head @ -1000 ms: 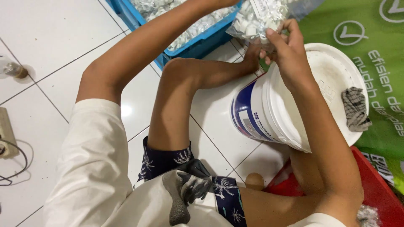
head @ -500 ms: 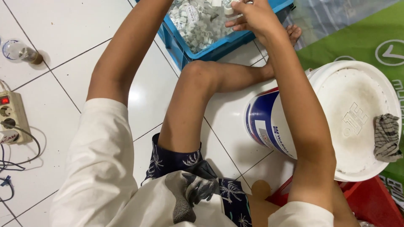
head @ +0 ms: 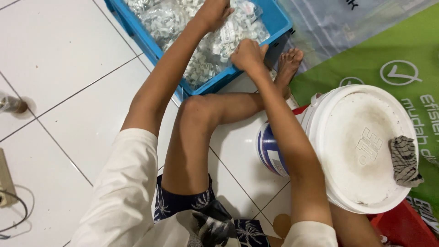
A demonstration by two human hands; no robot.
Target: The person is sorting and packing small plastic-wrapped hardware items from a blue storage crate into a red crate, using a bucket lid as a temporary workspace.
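The person sits on a white tiled floor [head: 68,68] with both arms stretched out toward a blue crate [head: 279,20] at the top. The left arm is long and nearly straight. It runs from the white sleeve up to the crate. The left hand [head: 214,11] is down in the crate, lying on a heap of small white plastic parts in clear bags [head: 215,48]. Its fingers bend down into the heap, but they are hidden, so you cannot tell if they grip anything. The right arm goes up past the bent knee. The right hand [head: 247,54] is curled into a fist at the near rim of the crate, touching the bags there. You cannot tell if something is inside the fist.

A big white bucket [head: 279,151] with a blue band lies tipped just beside the right arm. Its round lid [head: 361,146] faces up and looks a bit dirty. A small grey checked rag [head: 404,160] lies on the lid's right edge. A green mat [head: 402,50] with white marks is under the bucket. A red bin [head: 402,226] peeks in at the bottom right. The person's bare foot [head: 289,64] rests near the corner of the crate. On the far left are a small bulb [head: 13,104] and a power strip [head: 5,178] with a cord.
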